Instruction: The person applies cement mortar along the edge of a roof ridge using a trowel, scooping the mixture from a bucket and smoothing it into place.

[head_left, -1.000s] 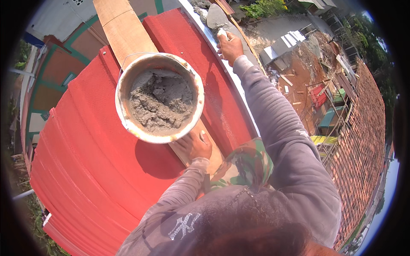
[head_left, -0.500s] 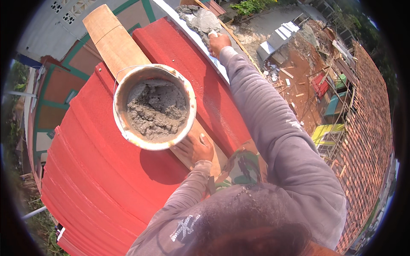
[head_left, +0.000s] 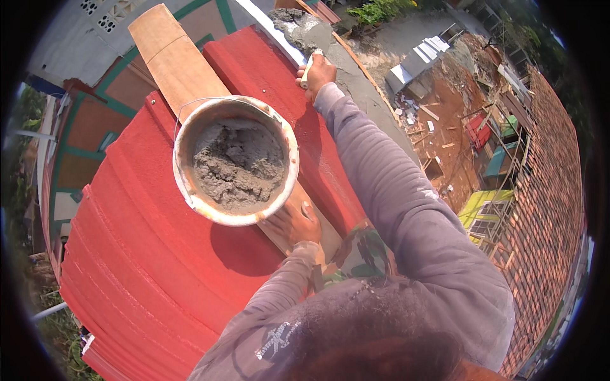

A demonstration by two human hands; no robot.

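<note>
My right hand (head_left: 319, 75) is closed around the pale handle of a trowel (head_left: 309, 71) at the top of the ledge. The trowel's blade is hard to tell from the wet grey mortar (head_left: 293, 26) heaped there. Lying flat on a wooden plank (head_left: 184, 63), my left hand (head_left: 296, 223) has its fingers stretched out, partly under the near side of a bucket (head_left: 293, 159). This round, pale-rimmed bucket has a thin wire handle and stands on the plank, with grey mortar (head_left: 238, 168) inside. Smoothed mortar coats the ledge (head_left: 375, 95) beyond my right forearm.
Red ribbed metal roofing (head_left: 146, 235) slopes away under the plank. A thin wooden strip (head_left: 362, 66) edges the ledge, and past it the ground drops to a yard with debris (head_left: 438, 120). A tiled roof (head_left: 540, 209) lies at the far right.
My right hand has drawn slightly back and left with the trowel, its handle now showing plainly. More of the mortar-coated ledge shows beside my forearm. My left hand stays on the plank.
</note>
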